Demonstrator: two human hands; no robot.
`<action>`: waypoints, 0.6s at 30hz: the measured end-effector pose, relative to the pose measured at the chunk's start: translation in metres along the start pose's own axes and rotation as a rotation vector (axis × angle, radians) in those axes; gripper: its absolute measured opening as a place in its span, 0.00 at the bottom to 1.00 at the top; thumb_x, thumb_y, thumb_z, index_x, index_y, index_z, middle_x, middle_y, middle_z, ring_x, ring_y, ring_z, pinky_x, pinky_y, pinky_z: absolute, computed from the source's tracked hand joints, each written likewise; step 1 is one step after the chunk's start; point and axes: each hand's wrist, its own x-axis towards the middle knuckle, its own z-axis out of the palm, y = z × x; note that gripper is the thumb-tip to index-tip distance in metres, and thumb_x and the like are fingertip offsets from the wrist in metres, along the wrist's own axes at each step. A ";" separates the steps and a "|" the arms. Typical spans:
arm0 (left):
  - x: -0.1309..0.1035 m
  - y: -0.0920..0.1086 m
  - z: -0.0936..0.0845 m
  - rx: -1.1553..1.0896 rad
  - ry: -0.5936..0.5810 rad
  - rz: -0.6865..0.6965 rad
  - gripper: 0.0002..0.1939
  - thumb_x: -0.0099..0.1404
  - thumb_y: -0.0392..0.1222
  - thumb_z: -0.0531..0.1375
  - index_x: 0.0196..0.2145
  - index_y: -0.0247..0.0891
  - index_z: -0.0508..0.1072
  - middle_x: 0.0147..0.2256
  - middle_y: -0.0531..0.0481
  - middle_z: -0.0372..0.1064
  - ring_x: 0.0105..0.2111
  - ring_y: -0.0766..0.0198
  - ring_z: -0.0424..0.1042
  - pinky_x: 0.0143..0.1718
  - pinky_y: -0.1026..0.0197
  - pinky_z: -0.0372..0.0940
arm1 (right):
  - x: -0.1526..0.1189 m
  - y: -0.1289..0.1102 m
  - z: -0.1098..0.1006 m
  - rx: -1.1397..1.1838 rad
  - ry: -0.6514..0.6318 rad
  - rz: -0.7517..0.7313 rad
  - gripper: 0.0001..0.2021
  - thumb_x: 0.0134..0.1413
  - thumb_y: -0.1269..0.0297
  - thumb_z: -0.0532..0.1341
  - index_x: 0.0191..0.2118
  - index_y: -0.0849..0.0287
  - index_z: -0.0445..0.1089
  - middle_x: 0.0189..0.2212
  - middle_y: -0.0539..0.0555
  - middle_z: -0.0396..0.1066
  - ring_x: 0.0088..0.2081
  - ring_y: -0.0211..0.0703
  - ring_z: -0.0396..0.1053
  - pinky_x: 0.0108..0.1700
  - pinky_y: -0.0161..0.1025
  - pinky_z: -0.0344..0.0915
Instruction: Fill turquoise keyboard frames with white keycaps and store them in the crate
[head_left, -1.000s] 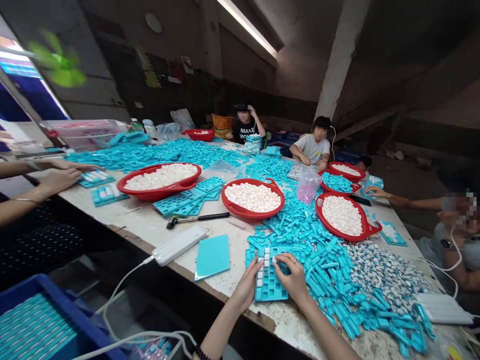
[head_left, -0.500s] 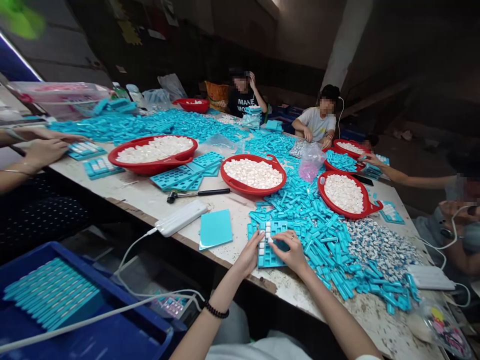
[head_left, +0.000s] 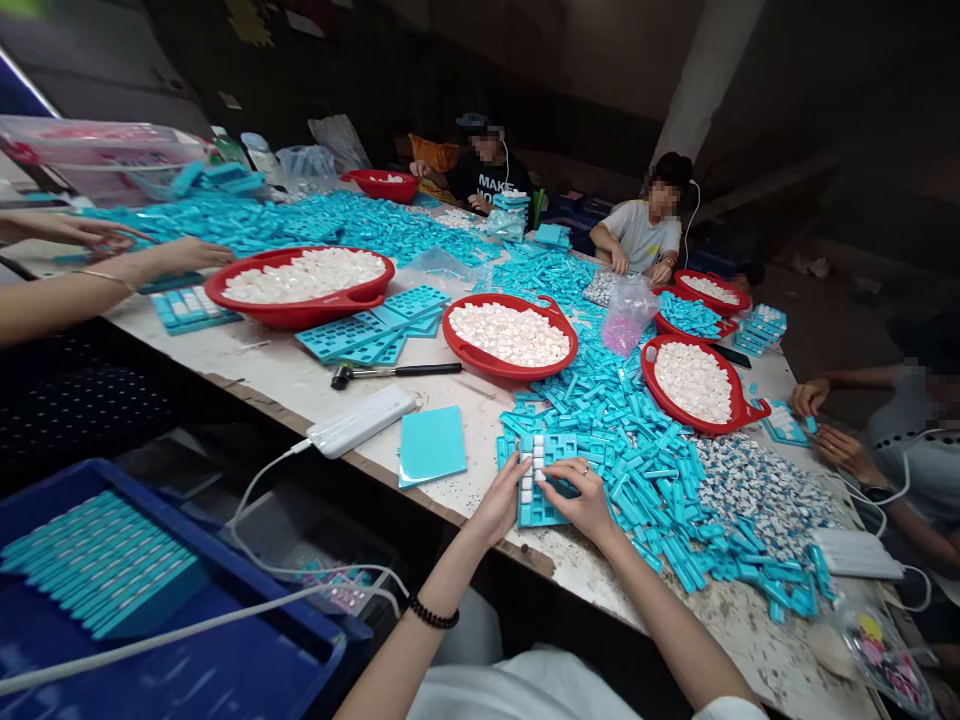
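A light-blue tray (head_left: 534, 517) with square pockets lies at the table's near edge, white keycap-like pieces (head_left: 527, 481) lined up in its left columns. My left hand (head_left: 496, 502) grips the tray along its left edge, thumb on top. Over the middle of it, my right hand (head_left: 583, 500) is closed, thumb and index fingertips pinched at a small white cap (head_left: 539, 474) in the second column. Whether that cap is fully seated cannot be made out. Loose blue plastic strips (head_left: 637, 480) crowd the tray's right side. A flat blue plate (head_left: 433, 444) rests to the left.
Red bowls (head_left: 510, 372) of white caps stand beyond, with blue trays (head_left: 352, 338) and a hammer (head_left: 397, 370). A white power strip (head_left: 360, 420) lies left, its cable hanging above a blue crate (head_left: 247, 610). Small white-and-blue parts (head_left: 765, 500) lie right. Co-workers sit around the table.
My hands stay nearly in place at the tray, right fingertips still on a cap. At left, a co-worker's hand has moved toward the red bowl; the right co-worker's hands are now at a tray.
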 end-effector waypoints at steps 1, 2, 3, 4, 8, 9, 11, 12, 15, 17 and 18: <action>0.000 0.000 0.000 0.000 0.011 -0.002 0.34 0.69 0.39 0.62 0.69 0.41 0.56 0.69 0.42 0.55 0.69 0.55 0.53 0.67 0.54 0.54 | 0.000 0.000 0.000 -0.001 -0.001 -0.004 0.05 0.63 0.63 0.64 0.43 0.54 0.77 0.36 0.53 0.79 0.38 0.44 0.76 0.45 0.44 0.68; 0.001 0.000 0.001 0.000 0.015 -0.002 0.34 0.69 0.39 0.62 0.69 0.40 0.56 0.69 0.42 0.55 0.69 0.55 0.53 0.67 0.54 0.54 | 0.000 0.000 0.000 -0.002 -0.004 -0.003 0.05 0.63 0.63 0.64 0.43 0.54 0.77 0.36 0.53 0.79 0.38 0.44 0.76 0.45 0.44 0.68; 0.002 0.000 0.001 0.001 0.017 -0.002 0.34 0.68 0.38 0.61 0.69 0.40 0.56 0.68 0.42 0.56 0.69 0.55 0.53 0.67 0.55 0.54 | 0.000 0.001 0.000 -0.002 -0.006 0.002 0.05 0.63 0.63 0.64 0.43 0.54 0.77 0.36 0.52 0.79 0.38 0.44 0.76 0.45 0.44 0.68; 0.003 -0.001 0.001 0.002 0.018 -0.002 0.34 0.68 0.38 0.61 0.69 0.40 0.57 0.68 0.42 0.56 0.69 0.56 0.53 0.67 0.55 0.54 | 0.000 0.001 0.000 -0.002 -0.010 0.009 0.05 0.63 0.62 0.64 0.43 0.54 0.77 0.36 0.52 0.79 0.38 0.44 0.76 0.45 0.44 0.68; 0.005 -0.003 -0.003 0.020 -0.006 0.008 0.32 0.67 0.40 0.63 0.66 0.42 0.61 0.66 0.45 0.60 0.68 0.57 0.55 0.66 0.56 0.56 | 0.000 0.004 0.000 0.007 -0.040 0.041 0.06 0.63 0.63 0.64 0.43 0.54 0.77 0.36 0.52 0.79 0.39 0.44 0.76 0.46 0.44 0.67; 0.006 -0.004 -0.004 0.028 -0.017 0.015 0.31 0.66 0.42 0.64 0.65 0.43 0.63 0.65 0.45 0.62 0.68 0.56 0.56 0.65 0.56 0.57 | 0.000 0.004 0.000 0.014 -0.051 0.049 0.06 0.62 0.63 0.64 0.43 0.54 0.77 0.36 0.52 0.79 0.39 0.44 0.76 0.46 0.44 0.67; 0.005 -0.005 -0.006 0.051 -0.047 0.033 0.30 0.64 0.44 0.66 0.62 0.42 0.67 0.62 0.44 0.67 0.66 0.53 0.60 0.64 0.56 0.60 | -0.001 0.006 0.001 0.032 -0.064 0.062 0.06 0.62 0.63 0.65 0.43 0.53 0.77 0.36 0.52 0.79 0.39 0.44 0.76 0.47 0.44 0.66; 0.004 -0.005 -0.006 0.066 -0.068 0.043 0.30 0.62 0.44 0.68 0.60 0.41 0.69 0.60 0.43 0.69 0.64 0.51 0.63 0.63 0.54 0.61 | -0.001 0.006 0.002 0.040 -0.064 0.067 0.05 0.62 0.63 0.65 0.42 0.53 0.77 0.36 0.52 0.79 0.39 0.44 0.76 0.47 0.44 0.66; 0.002 -0.006 -0.006 0.117 -0.142 0.081 0.33 0.55 0.45 0.73 0.57 0.36 0.72 0.53 0.39 0.75 0.56 0.47 0.72 0.59 0.49 0.65 | -0.002 0.009 0.003 0.057 -0.058 0.075 0.04 0.62 0.64 0.64 0.40 0.54 0.78 0.35 0.52 0.79 0.39 0.45 0.76 0.46 0.44 0.65; 0.001 -0.007 -0.006 0.158 -0.168 0.111 0.35 0.52 0.46 0.74 0.56 0.34 0.72 0.51 0.38 0.77 0.53 0.46 0.74 0.57 0.47 0.66 | -0.002 0.010 0.003 0.063 -0.060 0.080 0.04 0.61 0.64 0.64 0.39 0.54 0.78 0.34 0.51 0.79 0.38 0.44 0.76 0.46 0.44 0.64; 0.002 -0.008 -0.007 0.181 -0.168 0.127 0.36 0.52 0.47 0.74 0.56 0.34 0.72 0.51 0.37 0.77 0.53 0.46 0.74 0.57 0.47 0.66 | -0.003 0.011 0.003 0.066 -0.062 0.083 0.04 0.61 0.64 0.64 0.39 0.54 0.77 0.34 0.51 0.79 0.37 0.44 0.76 0.45 0.44 0.64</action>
